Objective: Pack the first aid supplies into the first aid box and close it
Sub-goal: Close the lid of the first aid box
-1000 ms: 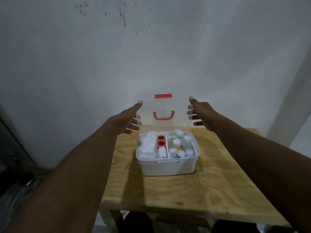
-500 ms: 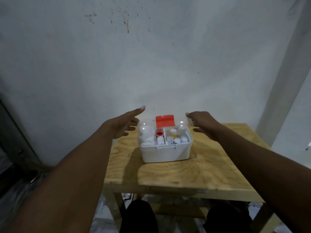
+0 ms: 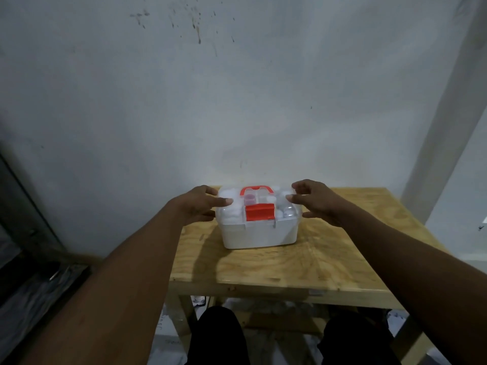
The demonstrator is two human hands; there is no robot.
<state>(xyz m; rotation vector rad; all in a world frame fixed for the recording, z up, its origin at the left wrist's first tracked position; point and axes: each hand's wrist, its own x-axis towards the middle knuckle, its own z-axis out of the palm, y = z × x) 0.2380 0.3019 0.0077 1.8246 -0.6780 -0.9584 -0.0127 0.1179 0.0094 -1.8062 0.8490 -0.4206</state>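
The white first aid box (image 3: 259,234) stands near the back of the wooden table (image 3: 303,262). Its clear lid (image 3: 286,204) lies down over the box, with a red handle (image 3: 256,190) on top and a red latch (image 3: 259,212) sticking up at the front edge. Cotton, small bottles and tape rolls show blurred through the lid. My left hand (image 3: 199,206) holds the lid's left end, thumb on top. My right hand (image 3: 315,201) holds the right end, fingers curled over the top.
A pale wall rises right behind the table. A dark frame and clutter fill the lower left. My dark-trousered knees (image 3: 218,335) sit under the table's front edge. A pale post (image 3: 445,122) stands at the right.
The lid has swung from upright down onto the box, with both hands following it down. The camera has pulled back, so the table looks smaller.
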